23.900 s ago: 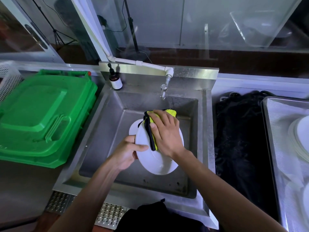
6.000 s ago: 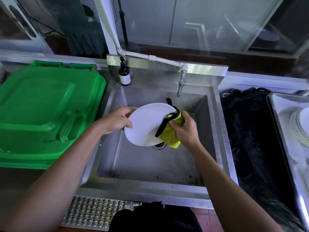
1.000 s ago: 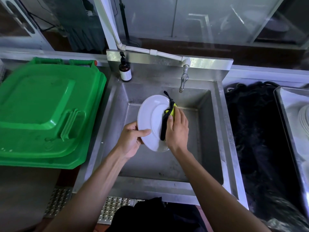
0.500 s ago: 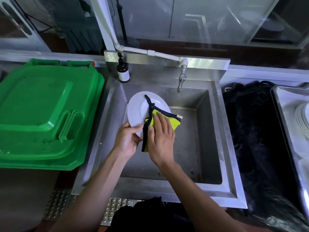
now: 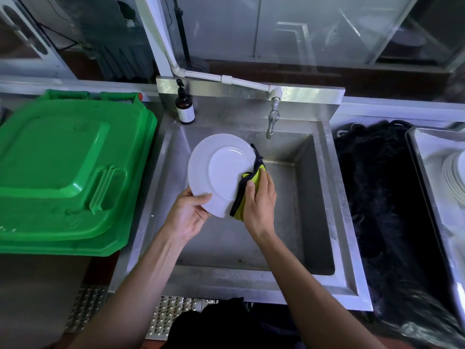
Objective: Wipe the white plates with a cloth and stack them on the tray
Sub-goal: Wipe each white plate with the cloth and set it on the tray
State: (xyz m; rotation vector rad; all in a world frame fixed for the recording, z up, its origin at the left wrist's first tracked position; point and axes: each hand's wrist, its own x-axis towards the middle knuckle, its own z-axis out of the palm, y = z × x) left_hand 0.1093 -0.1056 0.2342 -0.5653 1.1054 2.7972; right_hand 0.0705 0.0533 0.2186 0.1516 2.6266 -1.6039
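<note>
This looks like the dishwashing corner of a commercial kitchen. A deep stainless-steel sink [image 5: 324,197] with a tall splashback sits front and centre, a plain tap [image 5: 272,122] fed by exposed white pipe [image 5: 226,78] above it, a brown pump bottle [image 5: 185,107] on the ledge. To the left a big green plastic bin lid [image 5: 63,167]; to the right a metal tray [image 5: 427,172] carries stacked white plates [image 5: 455,177]. Perforated metal flooring [image 5: 171,316] lies below, glass panels [image 5: 314,28] behind.
</note>
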